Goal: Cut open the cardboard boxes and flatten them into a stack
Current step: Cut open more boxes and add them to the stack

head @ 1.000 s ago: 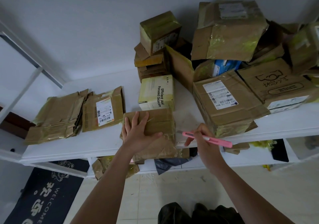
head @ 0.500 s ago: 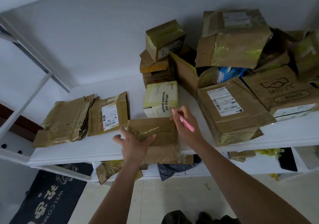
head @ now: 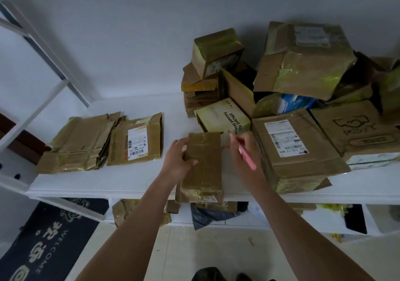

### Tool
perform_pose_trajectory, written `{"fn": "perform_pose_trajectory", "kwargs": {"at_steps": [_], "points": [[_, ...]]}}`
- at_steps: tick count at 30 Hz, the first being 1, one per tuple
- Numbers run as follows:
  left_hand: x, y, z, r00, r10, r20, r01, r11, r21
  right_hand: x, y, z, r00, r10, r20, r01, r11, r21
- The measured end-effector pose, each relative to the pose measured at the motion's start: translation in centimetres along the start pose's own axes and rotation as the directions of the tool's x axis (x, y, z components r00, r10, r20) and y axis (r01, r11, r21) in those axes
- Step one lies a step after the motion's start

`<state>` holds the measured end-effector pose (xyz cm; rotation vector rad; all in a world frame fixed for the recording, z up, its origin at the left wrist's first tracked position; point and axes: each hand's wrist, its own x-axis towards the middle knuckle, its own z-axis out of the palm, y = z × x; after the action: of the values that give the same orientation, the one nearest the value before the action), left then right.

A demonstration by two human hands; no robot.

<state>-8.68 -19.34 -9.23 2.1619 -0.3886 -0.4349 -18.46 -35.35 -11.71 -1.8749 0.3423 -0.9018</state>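
On tabletop (head: 129,179): left hand (head: 177,159) grips taped box (head: 204,163), right hand (head: 244,150) holds pink cutter (head: 247,158); flattened stack (head: 97,142) started, many boxes (head: 303,64) left.

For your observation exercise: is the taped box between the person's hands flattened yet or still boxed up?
Still boxed up: the taped box keeps its depth, its tape looks intact, the left hand grips its side.

Two hands (head: 179,161), one pink cutter (head: 247,158)

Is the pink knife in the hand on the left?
No, the pink knife is held in the right hand, while the left hand grips the taped box.
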Motion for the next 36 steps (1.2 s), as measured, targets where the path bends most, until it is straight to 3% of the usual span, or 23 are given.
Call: {"fn": "perform_pose_trajectory", "kwargs": {"at_steps": [4, 6, 9, 12, 15, 18, 22, 26, 30, 36], "points": [[0.6, -0.6, -0.7, 0.991, -0.134, 0.002, 0.132, 0.973, -0.190, 2.0, 0.2, 1.6, 0.981, 0.034, 0.191, -0.040, 0.999, 0.026], [0.7, -0.9, -1.1, 0.973, -0.193, -0.129, 0.193, 0.981, -0.014, 1.9, 0.2, 2.3, 0.974, -0.033, 0.224, 0.031, 0.999, 0.014], [0.8, -1.1, -1.3, 0.966, -0.102, -0.236, 0.141, 0.977, 0.158, 1.4, -0.2, 3.2, 0.961, -0.114, 0.251, 0.119, 0.993, -0.006], [0.9, -0.9, -0.8, 0.991, -0.073, -0.110, 0.103, 0.949, 0.298, 0.0, -0.5, 3.8, 0.976, -0.082, 0.203, 0.078, 0.997, 0.029], [0.4, -0.8, 0.1, 0.976, -0.203, 0.074, 0.158, 0.904, 0.397, -0.7, -0.6, 3.9, 0.990, -0.006, 0.138, -0.007, 0.995, 0.096], [-0.1, -0.5, 0.6, 0.975, -0.207, 0.081, 0.136, 0.843, 0.520, -0.1, -0.8, 3.2, 0.992, 0.004, 0.127, -0.024, 0.987, 0.156], [0.6, 0.1, -1.9, 0.946, -0.166, 0.279, -0.049, 0.777, 0.628, 0.6, -0.3, 2.3, 0.996, 0.078, 0.047, -0.086, 0.971, 0.222], [0.7, -0.3, -3.5, 0.861, -0.164, 0.481, -0.166, 0.804, 0.571, -0.5, 0.3, 2.0, 0.963, 0.268, 0.035, -0.264, 0.902, 0.342], [-0.5, -1.9, -2.6, 0.914, -0.001, 0.405, -0.205, 0.861, 0.466, -2.0, 0.8, 2.1, 0.891, 0.450, 0.061, -0.416, 0.755, 0.507], [-1.4, -2.9, -2.0, 0.939, 0.062, 0.339, -0.218, 0.869, 0.445, -2.3, 1.3, 0.9, 0.872, 0.483, 0.071, -0.435, 0.702, 0.564]]}}
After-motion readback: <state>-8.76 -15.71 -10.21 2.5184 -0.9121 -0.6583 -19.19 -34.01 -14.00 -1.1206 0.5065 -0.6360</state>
